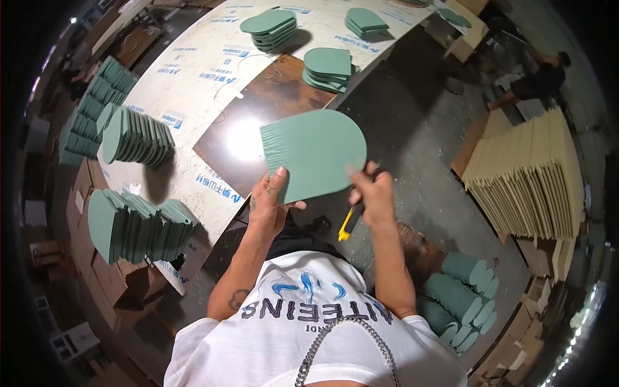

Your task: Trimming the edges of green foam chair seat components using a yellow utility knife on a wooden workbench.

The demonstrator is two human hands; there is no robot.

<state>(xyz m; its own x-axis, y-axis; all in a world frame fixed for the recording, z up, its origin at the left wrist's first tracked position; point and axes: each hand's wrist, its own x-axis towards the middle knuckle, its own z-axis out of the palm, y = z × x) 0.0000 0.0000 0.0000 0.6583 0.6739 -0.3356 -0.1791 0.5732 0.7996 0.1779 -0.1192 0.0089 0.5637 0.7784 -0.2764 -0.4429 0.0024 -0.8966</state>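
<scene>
A green panel [316, 155], rounded at one end and straight at the other, with fine ridges near the straight end, is held up in front of me. My left hand [267, 195] grips its lower left corner, thumb on the upper face and fingers underneath. In my right hand [375, 197], closed and slightly blurred, is a yellow and black utility knife [349, 223], its yellow end pointing down toward me. That hand is at the panel's right edge, beside the rounded end. The blade cannot be made out.
A white table [193, 74] with blue print curves across the left and back, bearing a glossy brown board [284, 80] and several green panel stacks [138, 137]. Tan sheets [525, 180] stand at the right. Green panels [458, 297] lie at lower right. Another person [541, 80] is at far right.
</scene>
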